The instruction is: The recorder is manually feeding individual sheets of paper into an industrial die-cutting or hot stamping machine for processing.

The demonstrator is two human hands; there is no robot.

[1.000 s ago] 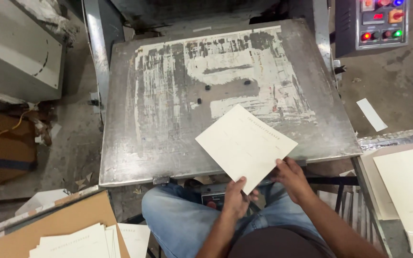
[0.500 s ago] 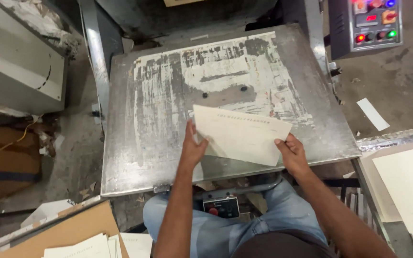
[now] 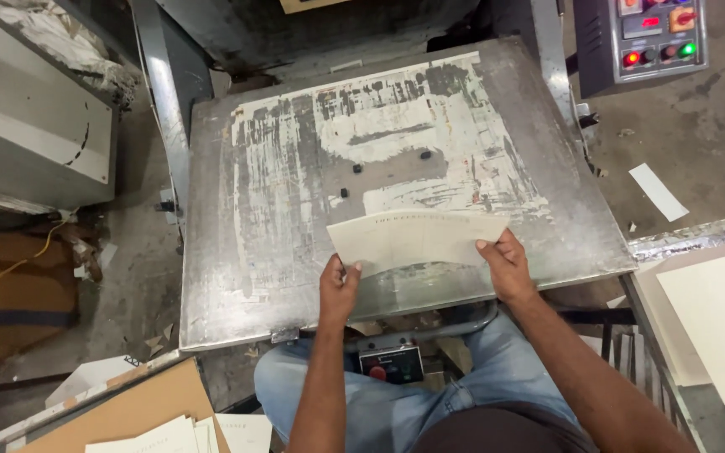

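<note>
I hold a cream sheet of card (image 3: 417, 239) with both hands, tilted up over the near part of a worn grey metal plate (image 3: 237, 277). My left hand (image 3: 339, 289) pinches the sheet's lower left corner. My right hand (image 3: 507, 267) grips its lower right edge. The plate carries scraped white patches and three small black pegs (image 3: 357, 168) near its middle, just beyond the sheet.
A control panel with coloured buttons (image 3: 652, 38) stands at the top right. A stack of cream sheets (image 3: 715, 319) lies at the right. More sheets rest on a brown board (image 3: 140, 415) at the lower left. A grey cabinet (image 3: 27, 126) stands left.
The sheet went from lying angled in my right hand to being held by both hands, then turned square and drawn slightly nearer the plate's front edge.
</note>
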